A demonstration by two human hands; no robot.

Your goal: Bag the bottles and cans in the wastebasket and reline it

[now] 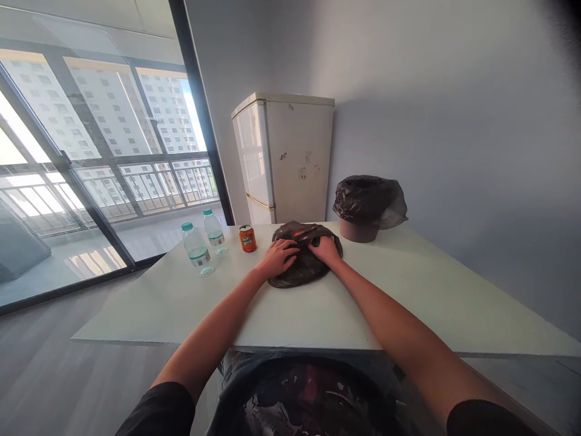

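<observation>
A black plastic bag (302, 272) lies bunched on the table in front of me. Something orange-red shows at its upper folds, too covered to name. My left hand (278, 257) rests on the bag's left side, fingers stretched out and thumb apart. At the right side, my right hand (325, 249) grips the bag near its opening; its fingertips are partly hidden in the folds. An orange soda can (247, 240) stands upright just left of the bag, apart from my left hand.
Two clear plastic bottles with green caps, the nearer bottle (198, 251) and the farther bottle (215, 233), stand left on the pale table (290, 321). A bin (358, 231) lined with a black bag (370, 200) stands back right. Behind is a fridge (299, 139).
</observation>
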